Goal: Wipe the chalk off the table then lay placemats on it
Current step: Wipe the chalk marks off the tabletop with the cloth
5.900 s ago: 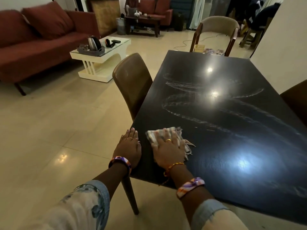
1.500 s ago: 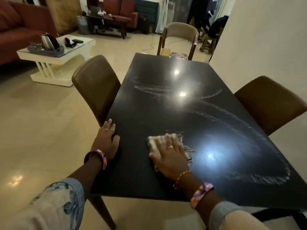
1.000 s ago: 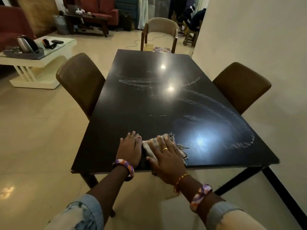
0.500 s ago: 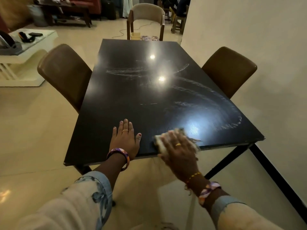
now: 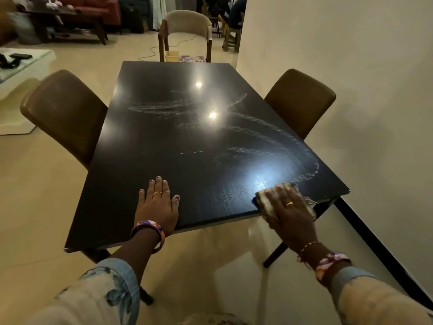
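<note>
A long black table runs away from me. White chalk smears curve across its middle and right side, down toward the near right corner. My right hand presses a pale fringed cloth flat on the table's near edge, close to the right corner. The hand hides most of the cloth. My left hand lies flat on the near edge, fingers spread, holding nothing. A purple patterned item, possibly placemats, lies on the far chair's seat beside a small cream box.
Brown chairs stand at the table's left and right sides, and a beige chair at the far end. A wall runs close along the right. A white coffee table stands on the tiled floor at left.
My right hand has slid the cloth rightward along the near edge toward the right corner. My left hand stays flat on the near edge. My view has shifted to the table's end.
</note>
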